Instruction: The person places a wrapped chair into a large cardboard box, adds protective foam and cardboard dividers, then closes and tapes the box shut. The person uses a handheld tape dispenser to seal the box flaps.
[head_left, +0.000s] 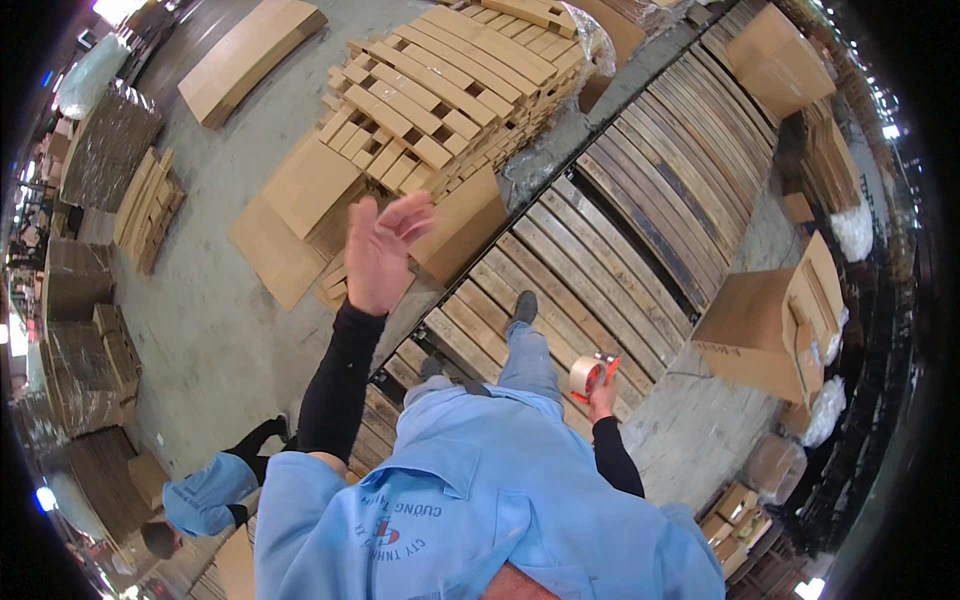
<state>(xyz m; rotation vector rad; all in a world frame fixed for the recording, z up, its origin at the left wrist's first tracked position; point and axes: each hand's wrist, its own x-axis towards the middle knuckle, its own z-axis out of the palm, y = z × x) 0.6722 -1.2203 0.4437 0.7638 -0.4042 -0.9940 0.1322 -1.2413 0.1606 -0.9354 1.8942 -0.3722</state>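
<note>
grey concrete floor (200, 330) stretches through a warehouse, with a slatted wooden platform (560, 265) crossing it on a slant from lower left to upper right, under the person's feet. writing shows on the person's light blue shirt (480, 480): dark lettering curves about a small red emblem on the chest, upside down from this view. faint marks lie on the side of an open brown carton (750, 325) at the right, too small to make out.

an orange-red tape dispenser (595, 376) is over the platform's near right edge, to the right of the person's legs. its tan tape roll (579, 375) sits toward the left and its dark-edged end toward the top; the long axis seems to tilt from lower left to upper right, though the hand hides part of it. the right hand (603, 398) is closed around the dispenser, low and out to the side.

the left hand (385, 250) is raised and released, palm partly showing, fingers apart and slightly bent. it appears in front of flat cardboard sheets (310, 190) beside a stack of cardboard strips (440, 90); whether it touches them i cannot tell. a co-worker (210, 492) in blue is at the lower left.
</note>
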